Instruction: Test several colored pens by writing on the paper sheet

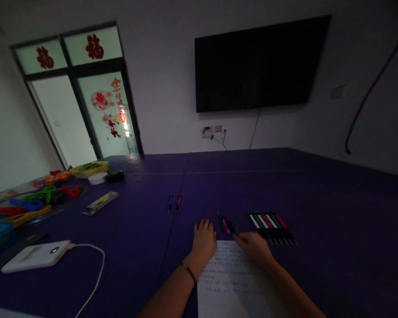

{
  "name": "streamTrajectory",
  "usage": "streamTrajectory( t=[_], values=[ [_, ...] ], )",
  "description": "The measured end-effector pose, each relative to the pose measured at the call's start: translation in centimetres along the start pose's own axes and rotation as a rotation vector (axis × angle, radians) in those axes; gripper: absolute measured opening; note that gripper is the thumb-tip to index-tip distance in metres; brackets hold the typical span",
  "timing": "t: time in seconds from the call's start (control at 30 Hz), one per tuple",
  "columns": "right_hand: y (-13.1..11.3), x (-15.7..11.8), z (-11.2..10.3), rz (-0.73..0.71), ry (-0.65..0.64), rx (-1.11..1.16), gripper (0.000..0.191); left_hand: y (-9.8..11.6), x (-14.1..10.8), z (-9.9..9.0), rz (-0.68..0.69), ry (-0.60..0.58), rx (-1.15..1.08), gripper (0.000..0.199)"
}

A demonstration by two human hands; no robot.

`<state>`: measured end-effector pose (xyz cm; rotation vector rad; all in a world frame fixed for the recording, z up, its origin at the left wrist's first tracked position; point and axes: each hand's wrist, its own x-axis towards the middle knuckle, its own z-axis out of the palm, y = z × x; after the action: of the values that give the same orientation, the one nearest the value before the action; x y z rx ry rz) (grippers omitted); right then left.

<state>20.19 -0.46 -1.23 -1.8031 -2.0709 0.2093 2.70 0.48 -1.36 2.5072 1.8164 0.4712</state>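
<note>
A pale wall (166, 88) closed off the dim room behind a broad purple table (135, 247). At eleven o'clock a glass door (102, 106) bore red decorations, with 福 legible on each upper pane. At one o'clock hung a dark television (255, 66). Toward ten o'clock sat a yellow basket (96, 169). A sheet of paper (225, 282) lay nearest the person, its handwritten lines too blurred to read. The left hand (204, 240) lay flat, fingers slightly apart, at its top left corner; the right hand (254, 247) narrowed its fingertips beside a small cluster of pens (225, 224), just past the paper's top edge, and whether it gripped one could not be told. Toward half past nine was a white power bank (36, 257), its print unreadable. A neat row of pens (268, 221) lay toward half past one, and a blue pen (170, 203) and a red pen (178, 204) toward half past eleven.
</note>
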Motion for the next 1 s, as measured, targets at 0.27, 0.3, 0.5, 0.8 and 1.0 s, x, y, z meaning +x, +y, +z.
streamTrajectory(
  t=[0.27,0.3,0.5,0.8,1.0],
  values=[
    [0.05,0.05,0.07,0.003,0.016,0.004,0.04,0.03,0.02,-0.07,-0.004,0.004,-0.002,0.041],
    [0.04,0.04,0.06,0.001,0.018,0.005,0.04,0.02,0.02,-0.06,-0.003,0.003,-0.002,0.041],
    [-0.12,-0.02,-0.08,-0.015,0.019,-0.001,0.04,-0.06,0.03,0.07,0.001,0.011,0.001,0.042],
    [-0.17,-0.1,-0.21,-0.022,0.03,-0.001,0.039,-0.04,0.01,0.04,0.003,0.002,0.036,0.041],
    [0.04,-0.02,-0.04,-0.025,0.023,-0.011,0.039,0.0,-0.05,-0.02,0.008,0.016,0.022,0.041]
  ],
)
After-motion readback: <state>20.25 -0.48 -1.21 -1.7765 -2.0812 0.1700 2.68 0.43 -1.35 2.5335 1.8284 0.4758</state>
